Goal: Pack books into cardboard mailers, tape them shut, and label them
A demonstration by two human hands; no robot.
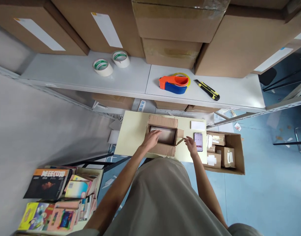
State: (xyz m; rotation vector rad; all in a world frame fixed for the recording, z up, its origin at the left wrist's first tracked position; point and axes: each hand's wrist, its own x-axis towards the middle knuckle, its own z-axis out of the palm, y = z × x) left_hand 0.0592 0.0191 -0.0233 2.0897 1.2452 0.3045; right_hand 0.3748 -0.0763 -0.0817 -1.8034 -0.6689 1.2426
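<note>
A small cardboard box [162, 150] stands with its flaps spread on the cream table [127, 131]. Inside it lies a flat, pale item [166, 133] that I cannot identify. My left hand [151, 140] reaches over the box's left side, its fingers stretched out at the inner left edge near that item. Just right of the box, my right hand [191, 145] has its fingers apart beside the right flap [180, 134]; nothing shows in its grasp. A phone [198, 142] with a lit screen lies next to the right hand, below a white flat box [197, 125].
On the grey shelf [130, 78] are two tape rolls [103, 68], an orange-blue tape dispenser [175, 84] and a utility knife [207, 90], with large cartons [170, 29] behind. A big carton [240, 154] of small boxes sits right; piled books [47, 183] lie lower left.
</note>
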